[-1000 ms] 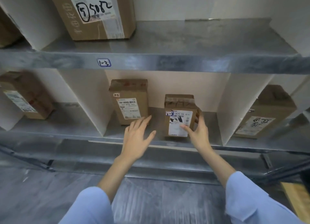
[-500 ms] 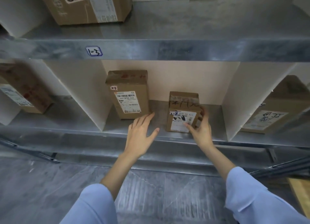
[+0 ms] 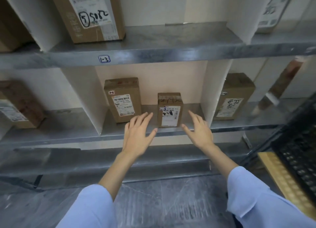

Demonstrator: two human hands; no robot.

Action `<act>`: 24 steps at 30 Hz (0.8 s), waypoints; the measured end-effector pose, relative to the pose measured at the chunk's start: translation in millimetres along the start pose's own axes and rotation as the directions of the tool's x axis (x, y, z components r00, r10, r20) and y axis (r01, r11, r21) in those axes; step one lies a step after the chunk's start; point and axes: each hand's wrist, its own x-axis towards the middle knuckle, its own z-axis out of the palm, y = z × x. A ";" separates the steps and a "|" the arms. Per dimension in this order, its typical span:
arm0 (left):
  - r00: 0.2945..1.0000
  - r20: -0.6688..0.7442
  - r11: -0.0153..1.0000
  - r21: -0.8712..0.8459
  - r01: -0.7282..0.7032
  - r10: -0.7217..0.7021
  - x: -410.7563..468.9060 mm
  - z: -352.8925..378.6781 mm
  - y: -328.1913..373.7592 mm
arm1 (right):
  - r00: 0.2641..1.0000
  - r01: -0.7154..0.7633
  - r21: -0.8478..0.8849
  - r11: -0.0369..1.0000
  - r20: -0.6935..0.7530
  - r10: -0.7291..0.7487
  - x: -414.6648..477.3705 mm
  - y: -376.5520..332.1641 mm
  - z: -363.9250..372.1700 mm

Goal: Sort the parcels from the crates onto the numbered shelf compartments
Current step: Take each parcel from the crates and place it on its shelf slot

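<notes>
1. Vs 0.5 s ago: right hand (image 3: 199,133) has let go of small parcel (image 3: 169,112); fingers spread, empty, at its 5 o'clock.
2. Also left hand (image 3: 138,133): spread, empty, 7 o'clock.
3. Parcel upright, long axis vertical, label facing camera, in middle compartment (image 3: 112,127), 3 o'clock of taller parcel (image 3: 123,99).

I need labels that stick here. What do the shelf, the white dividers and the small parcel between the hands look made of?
Shelf: likely sheet metal; dull grey mottled sheen. White dividers: matte, perhaps painted board or plastic. Small parcel: matte brown cardboard, glossy tape on top, white paper label.

Both hands (image 3: 139,134) (image 3: 199,133) outstretched (fingers spread)
</notes>
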 end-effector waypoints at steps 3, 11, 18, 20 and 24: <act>1.000 0.003 0.999 0.027 -0.023 0.023 -15.2 -15.4 12.3 | 0.999 0.023 -0.154 0.988 -0.025 -0.027 -28.4 -7.8 -17.1; 0.987 0.017 0.987 0.028 -0.159 0.159 -52.9 -47.0 61.0 | 0.992 -0.047 -0.300 0.953 -0.128 0.009 -108.4 -12.8 -68.3; 0.946 0.048 0.947 -0.017 -0.320 0.321 -61.9 -45.6 135.9 | 0.961 -0.205 -0.335 0.920 -0.245 0.124 -167.1 21.4 -128.6; 0.925 0.045 0.925 -0.051 -0.376 0.378 -61.0 -41.3 162.4 | 0.948 -0.253 -0.335 0.908 -0.271 0.165 -179.2 37.7 -147.9; 0.873 0.063 0.874 -0.087 -0.477 0.483 -53.9 -26.2 219.4 | 0.903 -0.346 -0.315 0.884 -0.367 0.223 -198.9 74.7 -183.9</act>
